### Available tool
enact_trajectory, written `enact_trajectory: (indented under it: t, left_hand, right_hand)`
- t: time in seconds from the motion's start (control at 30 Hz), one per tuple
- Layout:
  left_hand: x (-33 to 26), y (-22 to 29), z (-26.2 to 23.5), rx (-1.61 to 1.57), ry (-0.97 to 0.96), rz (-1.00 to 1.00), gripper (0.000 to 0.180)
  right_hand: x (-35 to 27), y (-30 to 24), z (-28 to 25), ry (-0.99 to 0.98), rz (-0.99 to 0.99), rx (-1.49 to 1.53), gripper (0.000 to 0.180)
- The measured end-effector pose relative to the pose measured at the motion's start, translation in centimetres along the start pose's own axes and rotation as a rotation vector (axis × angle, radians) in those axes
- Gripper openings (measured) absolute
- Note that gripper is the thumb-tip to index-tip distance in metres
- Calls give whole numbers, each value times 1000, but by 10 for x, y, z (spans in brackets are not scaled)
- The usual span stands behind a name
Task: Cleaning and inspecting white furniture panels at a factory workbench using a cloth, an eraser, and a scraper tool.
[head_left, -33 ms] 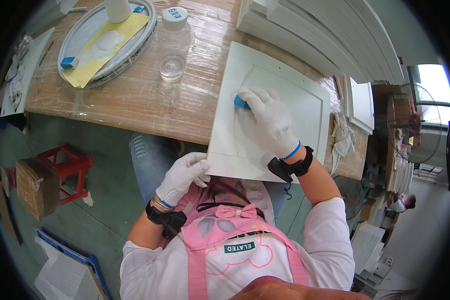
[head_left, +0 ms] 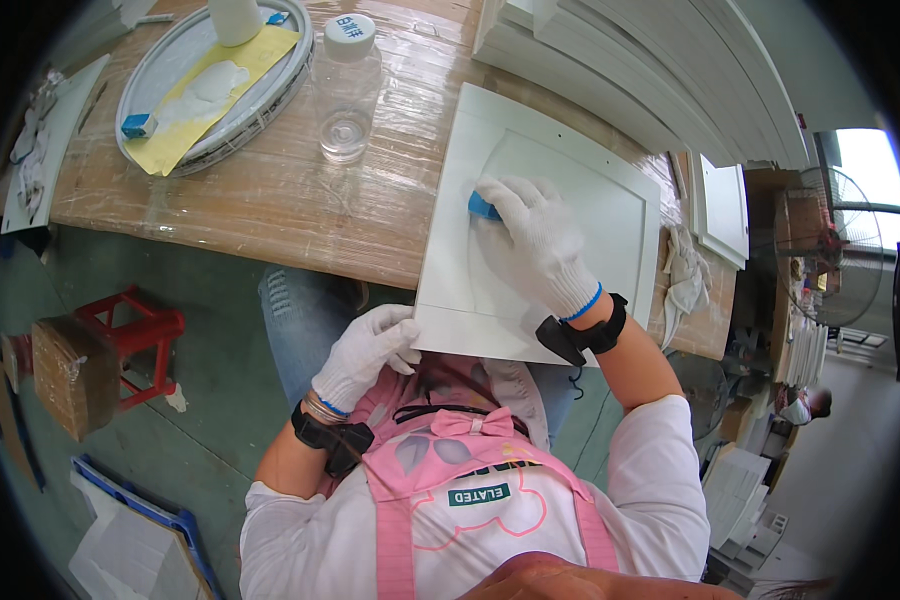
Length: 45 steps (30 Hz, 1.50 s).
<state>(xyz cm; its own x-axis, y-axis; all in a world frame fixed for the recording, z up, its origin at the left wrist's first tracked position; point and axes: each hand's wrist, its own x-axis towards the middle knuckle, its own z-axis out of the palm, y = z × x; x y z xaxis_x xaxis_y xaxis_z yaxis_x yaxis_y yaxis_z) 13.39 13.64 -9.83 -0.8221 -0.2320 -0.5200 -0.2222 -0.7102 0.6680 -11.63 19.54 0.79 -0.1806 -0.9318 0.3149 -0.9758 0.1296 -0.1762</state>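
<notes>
A white panel [head_left: 570, 180] with a recessed frame lies tilted across the near edge of the table. In a white knit glove, my right hand [head_left: 538, 235] presses a small blue block [head_left: 484, 205] against the panel's recessed edge on the left side. The block looks like a sanding block, mostly covered by my fingers. My left hand [head_left: 370, 350], also gloved, is closed on the panel's near left corner, with its thumb on the top face. The fingers beneath are partly hidden.
A clear bottle with a white cap [head_left: 347, 90] stands left of the panel. Beyond it, a round lid [head_left: 280, 105] bears yellow sandpaper [head_left: 175, 140] with white paste. Stacked white panels [head_left: 660, 70] rise at far right; a cloth [head_left: 686, 275] lies nearby. A red stool [head_left: 135, 335] stands at left.
</notes>
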Motion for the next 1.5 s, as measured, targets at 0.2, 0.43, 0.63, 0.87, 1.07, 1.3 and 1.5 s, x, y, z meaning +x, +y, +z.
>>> enact_trajectory:
  t: [0.2,0.43,0.63,0.87,1.07,1.3,1.5]
  left_hand:
    - [0,0,-3,3,-3,3,43]
    - [3,0,-1,11,-14,6,43]
    - [2,2,5,86,-4,-3,41]
    - [-2,0,3,61,64,30,40]
    - [-5,-2,7,42,122,31,33]
    - [-3,-11,2,96,93,56,35]
    - [-5,-7,8,19,155,54,39]
  right_hand:
    - [-12,-11,-11,-148,-63,-8,34]
    - [2,5,-2,-78,22,-25,34]
    - [-6,6,-13,-6,45,-32,34]
    - [-39,1,-34,-30,217,286,41]
    - [-95,12,-69,-132,583,610,42]
    - [-186,58,-106,145,1038,1038,46]
    - [-279,97,-137,623,1123,1168,45]
